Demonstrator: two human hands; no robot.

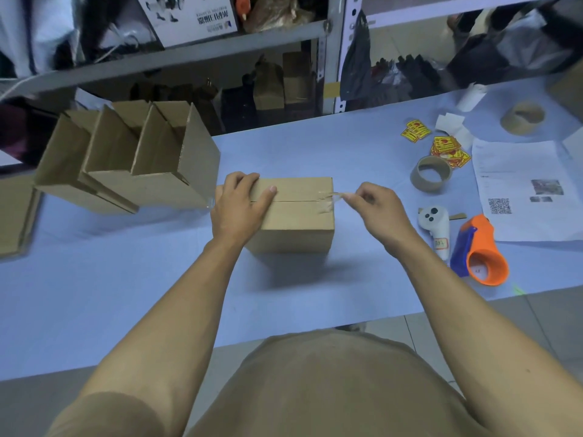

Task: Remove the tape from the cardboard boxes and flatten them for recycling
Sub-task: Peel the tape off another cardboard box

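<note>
Head view: closed cardboard box [296,216] standing mid-worktop [126,294], top flaps meeting along a centre seam. Left hand [239,206] laid over the box's left end, thumb stretched flat across the top near the seam, fingers wrapped over the far left edge, gripping the box. Right hand [375,206] just off the box's right edge, fingers clenched in a pinch on a strip of clear tape [329,197], peeled up and crumpled at the right end of the seam, still stuck to the lid there. To the left, touching one another, three open boxes [126,159] lying on their sides. To the right, well apart from the box: two empty tape cores [430,173], yellow stickers [448,149], a printed sheet [520,187], a white controller [437,228] and an orange-and-blue tape dispenser [479,250].
</note>
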